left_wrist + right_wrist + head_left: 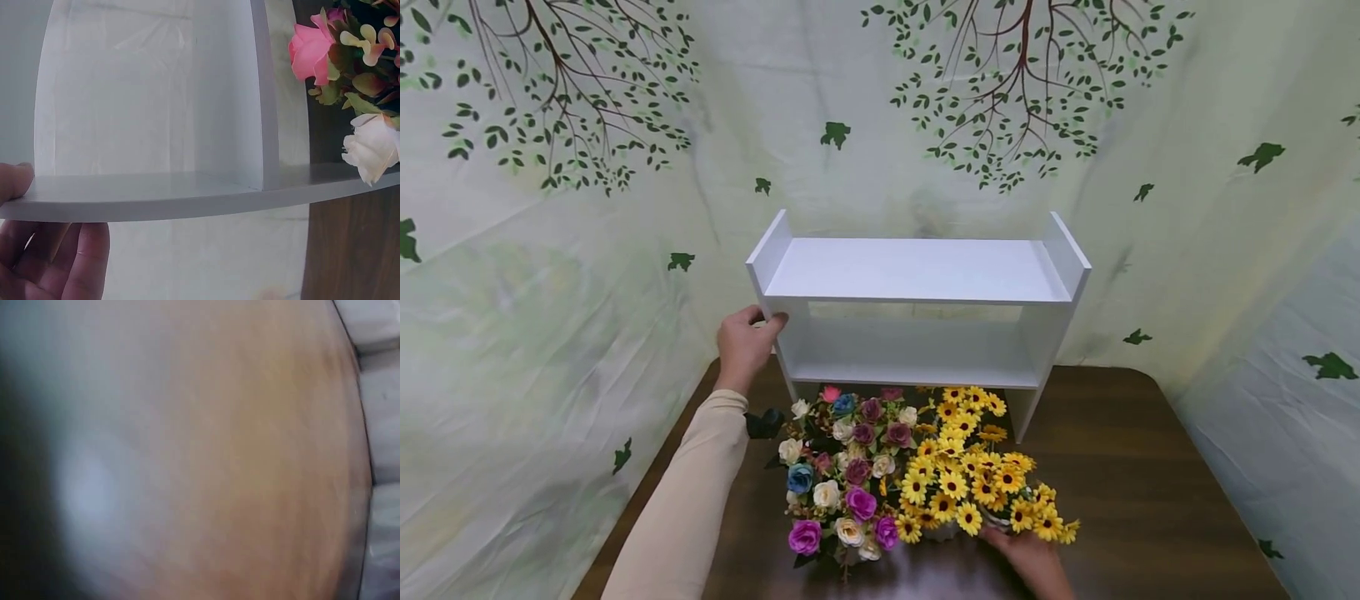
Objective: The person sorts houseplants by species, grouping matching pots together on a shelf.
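A white two-tier shelf (917,271) stands at the back of the table. My left hand (748,342) grips its left side panel (156,209), thumb on the inner face and fingers on the outer one. In front of the shelf are mixed artificial roses (850,475) in purple, cream, blue and pink. Beside them on the right are bunches of yellow daisy-like flowers (958,467). Low at their right, my right hand (1030,558) holds a pale flower pot (996,523), its fingertips partly hidden by blooms. The right wrist view is too blurred and close to show the grip.
The brown wooden table (1120,492) extends to the right of the flowers. A pale cloth backdrop (917,192) printed with leaves and branches hangs behind and at both sides. One pink rose (312,50) is close to the shelf's lower board.
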Tool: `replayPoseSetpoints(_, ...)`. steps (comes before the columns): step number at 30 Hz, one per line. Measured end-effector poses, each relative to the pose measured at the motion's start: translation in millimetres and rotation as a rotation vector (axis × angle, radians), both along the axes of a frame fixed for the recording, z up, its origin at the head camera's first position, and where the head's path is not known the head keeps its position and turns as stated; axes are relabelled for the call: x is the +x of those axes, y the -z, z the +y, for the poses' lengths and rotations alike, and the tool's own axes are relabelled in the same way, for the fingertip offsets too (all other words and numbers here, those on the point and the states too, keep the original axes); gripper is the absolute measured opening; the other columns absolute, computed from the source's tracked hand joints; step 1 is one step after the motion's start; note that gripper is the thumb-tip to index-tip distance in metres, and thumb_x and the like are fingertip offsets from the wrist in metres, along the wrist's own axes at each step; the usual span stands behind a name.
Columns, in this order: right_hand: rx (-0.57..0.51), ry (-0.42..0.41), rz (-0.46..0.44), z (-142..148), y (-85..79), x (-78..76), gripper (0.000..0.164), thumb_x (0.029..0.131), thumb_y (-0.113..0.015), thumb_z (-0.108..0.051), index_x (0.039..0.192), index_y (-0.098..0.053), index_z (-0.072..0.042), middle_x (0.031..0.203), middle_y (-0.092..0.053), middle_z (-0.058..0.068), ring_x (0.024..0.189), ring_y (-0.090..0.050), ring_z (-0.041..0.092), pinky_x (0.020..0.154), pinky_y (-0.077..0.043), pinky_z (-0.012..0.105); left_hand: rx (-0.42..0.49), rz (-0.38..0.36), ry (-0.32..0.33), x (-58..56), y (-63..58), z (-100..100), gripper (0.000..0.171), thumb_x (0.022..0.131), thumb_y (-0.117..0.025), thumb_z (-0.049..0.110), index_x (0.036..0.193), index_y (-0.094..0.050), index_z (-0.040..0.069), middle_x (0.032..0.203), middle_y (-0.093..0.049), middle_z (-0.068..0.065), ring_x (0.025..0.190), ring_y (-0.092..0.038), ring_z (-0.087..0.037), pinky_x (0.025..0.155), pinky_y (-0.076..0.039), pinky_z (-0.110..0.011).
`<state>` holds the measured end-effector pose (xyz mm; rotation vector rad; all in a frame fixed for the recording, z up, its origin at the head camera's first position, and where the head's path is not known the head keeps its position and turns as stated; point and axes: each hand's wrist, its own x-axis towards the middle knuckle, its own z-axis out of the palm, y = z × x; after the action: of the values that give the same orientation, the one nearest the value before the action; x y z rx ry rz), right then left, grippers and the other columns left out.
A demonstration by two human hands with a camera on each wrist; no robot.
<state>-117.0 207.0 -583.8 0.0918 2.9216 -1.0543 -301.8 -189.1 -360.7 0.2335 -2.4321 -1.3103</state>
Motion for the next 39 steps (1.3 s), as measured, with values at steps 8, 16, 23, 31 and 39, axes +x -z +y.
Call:
replayPoseSetpoints(8, -0.078, 0.152, 0.058, -6, 2.4, -8.9, 0.040, 0.074, -0.079, -0.036, 0.076, -0.062, 0.000, 0.060, -0.060, 0.002, 0.055, -0.052, 0.011, 0.054, -0.042, 0.030, 0.006, 0.003, -0.017, -0.7, 0.9, 1, 0.037, 0.091, -0.064, 0.029, 0.115, -0.071, 0.001, 0.121, -0.071, -0.018, 0.105, -0.067, -0.036, 0.087, -0.056, -0.050)
replayPoseSetpoints(16, -0.170, 0.234, -0.107, 17, -12.9, -1.9, 0.047, 0.074, -0.080, -0.045, 0.072, -0.064, -0.001, 0.060, -0.062, 0.005, 0.055, -0.054, 0.015, 0.055, -0.042, 0.030, -0.049, 0.016, -0.005, -1.3, 2.2, 10, 0.038, 0.094, -0.063, 0.030, 0.115, -0.070, 0.000, 0.117, -0.072, -0.020, 0.100, -0.067, -0.036, 0.084, -0.055, -0.049)
replayPoseSetpoints(23, -0.248, 0.198, 0.260, 55, -65.1, 6.6, 0.068, 0.070, -0.089, -0.020, 0.123, -0.054, 0.002, 0.111, -0.067, 0.017, 0.094, -0.047, -0.019, 0.079, -0.039, 0.005, -0.069, 0.026, -0.001, 0.8, 4.2, 10, 0.038, 0.093, -0.062, 0.029, 0.114, -0.070, -0.001, 0.114, -0.072, -0.021, 0.097, -0.068, -0.035, 0.081, -0.056, -0.048)
replayPoseSetpoints(31, -0.059, 0.083, 0.452, 62, -157.6, 0.7, 0.083, 0.066, -0.091, -0.024, 0.133, -0.048, -0.001, 0.117, -0.065, 0.017, 0.094, -0.037, -0.027, 0.076, -0.042, 0.011, -0.104, 0.079, -0.040, 4.1, 4.4, 8, 0.034, 0.092, -0.062, 0.026, 0.107, -0.072, -0.003, 0.107, -0.074, -0.022, 0.093, -0.069, -0.036, 0.076, -0.055, -0.044)
replayPoseSetpoints(39, -0.150, -0.083, 0.577, 29, -251.7, -23.3, 0.077, 0.068, -0.090, -0.018, 0.133, -0.051, -0.006, 0.115, -0.069, 0.015, 0.096, -0.049, -0.021, 0.083, -0.040, 0.007, -0.124, 0.070, -0.036, 2.7, 3.3, 6, 0.035, 0.092, -0.061, 0.025, 0.110, -0.070, -0.004, 0.109, -0.073, -0.024, 0.095, -0.069, -0.037, 0.080, -0.056, -0.049)
